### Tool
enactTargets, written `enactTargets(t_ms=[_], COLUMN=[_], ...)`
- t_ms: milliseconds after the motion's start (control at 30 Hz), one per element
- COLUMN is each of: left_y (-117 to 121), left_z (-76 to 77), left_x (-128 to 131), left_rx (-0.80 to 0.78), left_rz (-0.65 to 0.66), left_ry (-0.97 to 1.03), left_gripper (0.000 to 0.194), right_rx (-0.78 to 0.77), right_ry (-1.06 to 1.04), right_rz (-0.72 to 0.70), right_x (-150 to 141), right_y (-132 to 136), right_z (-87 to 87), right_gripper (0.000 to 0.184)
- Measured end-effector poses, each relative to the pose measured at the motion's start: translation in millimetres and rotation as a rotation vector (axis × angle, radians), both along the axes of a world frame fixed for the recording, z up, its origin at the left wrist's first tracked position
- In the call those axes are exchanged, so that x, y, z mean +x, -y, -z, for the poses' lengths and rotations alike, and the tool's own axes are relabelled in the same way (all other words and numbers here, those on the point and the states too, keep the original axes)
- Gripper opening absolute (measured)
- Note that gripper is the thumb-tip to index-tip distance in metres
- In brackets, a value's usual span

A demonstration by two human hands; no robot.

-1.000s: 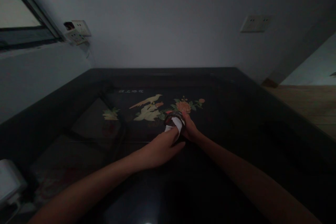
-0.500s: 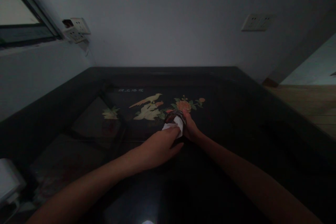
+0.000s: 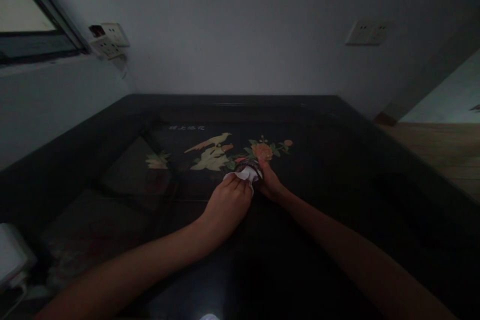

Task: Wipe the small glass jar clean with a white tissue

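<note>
A small dark round container, with a glossy rim, is over the middle of the table; the dim light hides its exact kind. My right hand grips its right side, thumb stretched along the rim. In my closed left hand is a crumpled white tissue, which is pressed into the container's opening. The left fingertips are hidden behind the tissue and knuckles. Whether the container rests on the tabletop, I cannot tell.
The black glossy table bears an inlaid bird-and-flower picture. A white boxy device with a cable stands at the left edge. Wall sockets hang at the back left, and another socket plate is at the right.
My left hand has turned knuckles-up, its fingers folding in, and shifted slightly left with the tissue. The tissue now covers more of the opening. My right hand keeps its grip.
</note>
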State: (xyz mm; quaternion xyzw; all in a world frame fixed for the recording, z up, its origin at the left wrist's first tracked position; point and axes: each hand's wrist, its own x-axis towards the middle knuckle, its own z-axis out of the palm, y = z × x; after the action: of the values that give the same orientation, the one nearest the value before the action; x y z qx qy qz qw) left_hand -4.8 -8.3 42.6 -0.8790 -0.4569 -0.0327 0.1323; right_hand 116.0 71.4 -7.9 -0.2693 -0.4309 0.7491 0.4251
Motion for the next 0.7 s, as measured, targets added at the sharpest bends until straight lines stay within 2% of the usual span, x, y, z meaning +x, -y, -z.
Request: enactTargets(t_ms=[100,200,367,433,500,600,700], left_y=[1.1,2.4,1.7,0.5,-0.8,-1.9,-1.0], left_z=[-8.2,-17.3,-23.5,-23.0,-22.1,-22.6,-26.7], left_x=[2.3,2.2,-0.7,-0.8,-0.6,-1.3,-4.7], left_rx=[-0.125,-0.281,-0.681,-0.828,-0.911,-0.933,-0.838], left_rz=[-0.009,-0.031,-0.118,-0.113,-0.083,-0.082,-0.128], left_ry=[0.059,0.22,0.642,0.848,0.994,0.988,0.746], left_gripper=[0.016,0.015,0.022,0.028,0.032,0.03,0.026], right_rx=[0.015,0.028,0.011,-0.007,-0.022,-0.027,-0.019], right_ry=[0.003,0.022,0.026,0.039,0.052,0.032,0.004], right_rz=[-0.02,-0.007,0.017,0.011,0.006,0.017,0.017], right_x=[0.8,2.0,2.7,3.0,3.2,2.9,2.1], right_y=[2.2,2.9,0.5,-0.6,-1.4,-2.2,-2.5], right_z=[-1.1,-3.8,-6.0,-5.9,-5.2,-2.8,0.2], right_gripper=[0.055,0.055,0.052,0.054,0.056,0.057,0.055])
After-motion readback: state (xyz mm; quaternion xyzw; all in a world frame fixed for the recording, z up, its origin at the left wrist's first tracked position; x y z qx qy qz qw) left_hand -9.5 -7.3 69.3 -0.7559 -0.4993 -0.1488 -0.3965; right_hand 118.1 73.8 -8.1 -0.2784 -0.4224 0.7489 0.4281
